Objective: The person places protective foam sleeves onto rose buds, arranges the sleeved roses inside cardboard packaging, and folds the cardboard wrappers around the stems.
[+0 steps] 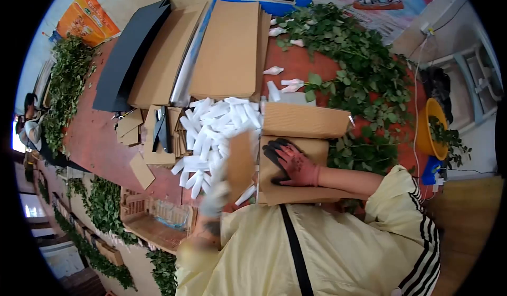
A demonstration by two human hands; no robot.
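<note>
My right hand [297, 164], in a red glove with dark fingertips, lies flat with spread fingers on a sheet of brown cardboard [317, 147]. A corrugated cardboard strip [306, 120] stands along the sheet's far side. My left hand [214, 201], in a pale glove, is smeared by motion. It holds a small brown cardboard piece [241, 161], also blurred, upright beside the sheet. Just beyond it spreads a heap of white sleeves [216, 124]. A black stapler [161, 131] rests on small cardboard pieces [150, 156] farther left.
Stacked cardboard sheets [227, 48] and dark sheets [132, 58] stand at the back. Leafy stems [348, 58], some with pale wrapped heads [293, 85], cover the right side. A yellow basin [430, 129] is at far right, a plastic crate [153, 217] at lower left.
</note>
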